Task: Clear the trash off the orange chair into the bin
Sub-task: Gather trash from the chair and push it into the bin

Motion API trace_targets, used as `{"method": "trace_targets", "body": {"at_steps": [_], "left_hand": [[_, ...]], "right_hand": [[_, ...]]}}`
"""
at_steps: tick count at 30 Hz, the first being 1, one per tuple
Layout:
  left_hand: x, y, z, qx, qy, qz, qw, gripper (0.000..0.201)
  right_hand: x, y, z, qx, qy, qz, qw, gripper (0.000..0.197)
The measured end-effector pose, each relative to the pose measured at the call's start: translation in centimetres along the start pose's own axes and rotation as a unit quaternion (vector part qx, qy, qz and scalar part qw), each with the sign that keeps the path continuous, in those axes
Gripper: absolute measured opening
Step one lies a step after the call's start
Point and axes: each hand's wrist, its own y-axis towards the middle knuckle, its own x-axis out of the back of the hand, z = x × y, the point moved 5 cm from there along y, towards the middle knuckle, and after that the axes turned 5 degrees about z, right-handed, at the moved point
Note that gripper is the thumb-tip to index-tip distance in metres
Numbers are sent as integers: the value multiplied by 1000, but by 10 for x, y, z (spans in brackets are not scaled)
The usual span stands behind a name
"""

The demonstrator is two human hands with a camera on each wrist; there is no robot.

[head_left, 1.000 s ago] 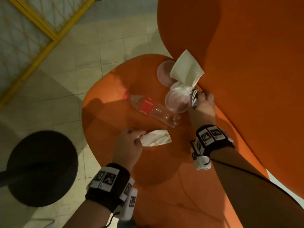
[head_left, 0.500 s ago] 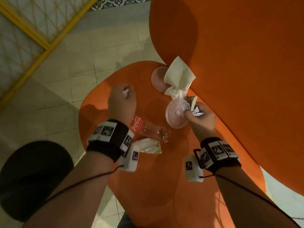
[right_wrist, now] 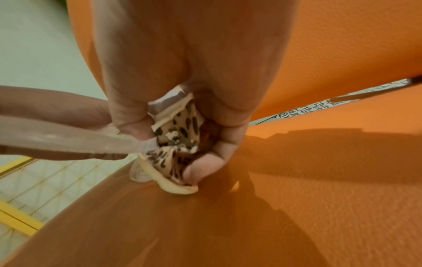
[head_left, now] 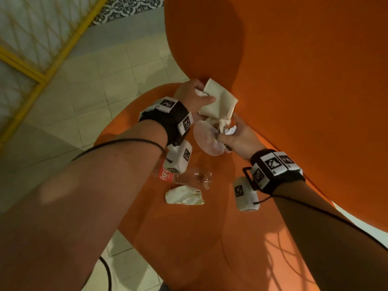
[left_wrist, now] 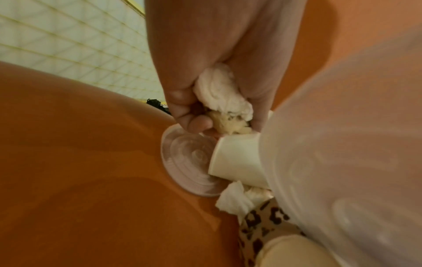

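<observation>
From the head view, the left forearm covers the neck end of the clear bottle, and the bin is out of frame. The left hand grips a white tissue wad while its thumb presses on the beige napkin at the far end of the orange chair seat, against the backrest. Just right of it, the right hand pinches a clear plastic lid together with a crumpled wrapper. A crumpled paper lies nearer, beside the bottle, apart from both hands.

The left wrist view is blurred; a translucent lid fills its right side and hides what lies behind. The fingers are curled round the tissue, just above a second lid lying on the seat and a white paper cup.

In the right wrist view, the fingers clamp a leopard-print wrapper and the lid's edge; the wrapper's far part is hidden in the palm.
</observation>
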Motion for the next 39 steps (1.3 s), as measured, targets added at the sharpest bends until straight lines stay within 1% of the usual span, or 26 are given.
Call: {"method": "trace_targets", "body": {"at_steps": [2,4,6,8,9,10,13,14,15,16,19,20,21,23,25,28,30,31,33,35,36,37,39], "left_hand": [[2,-5,3,-2,-28,22,999,39],[12,-13,3,-6,-42,10,999,34],[29,-16,8,3,-82,-46,996,30],[46,-16,21,34,-132,-102,985,28],[49,-15,30,57,-129,-110,984,31],[47,-13,36,79,-115,-106,984,40],[27,-5,52,127,-88,-56,986,72],[21,-4,54,137,-80,-46,986,86],[17,-2,55,147,-68,-39,986,96],[14,1,54,149,-55,-32,987,95],[6,12,48,153,-25,-7,988,64],[6,13,47,162,-11,-3,987,63],[6,15,47,170,6,-2,985,67],[7,18,46,175,29,-5,984,78],[6,18,45,169,29,-7,985,81],[6,6,41,157,-1,-21,987,74],[11,-10,37,144,-35,-33,988,60],[18,-22,34,131,-57,-53,988,51],[37,-54,35,115,-119,-115,980,37],[61,-95,42,103,-196,-195,955,35],[69,-117,48,101,-213,-227,945,35],[75,-139,53,102,-218,-246,939,35],[75,-179,68,111,-235,-252,932,33]], "right_hand": [[-2,4,1,-15,-4,6,1000,66],[-1,6,3,-35,-19,3,999,62],[-2,10,4,-44,-24,12,999,52],[-4,14,5,-56,-19,18,998,45],[-4,17,5,-62,-29,14,998,46],[-5,20,6,-64,-51,9,997,49],[-8,25,3,-79,-117,-20,990,60],[-9,25,2,-88,-137,-23,986,62],[-11,23,0,-95,-160,-20,982,62],[-14,22,0,-92,-184,-14,979,58],[-18,16,2,-38,-196,-15,980,36],[-17,13,2,-24,-183,-24,983,31],[-15,9,1,-17,-165,-33,986,27],[-11,-1,-5,-22,-123,-53,991,25],[-7,-16,-10,-32,-59,-79,995,24],[-6,-41,-12,-36,63,-93,993,17],[-9,-57,-9,-39,97,-70,992,14],[-12,-64,-6,-36,102,-51,993,13],[-17,-74,-1,-21,98,-19,995,11],[-20,-80,1,-10,88,-4,996,11],[-20,-82,-1,-5,71,-1,997,13],[-21,-84,-2,0,51,0,999,13],[-20,-89,-4,0,26,-5,1000,6]]}}
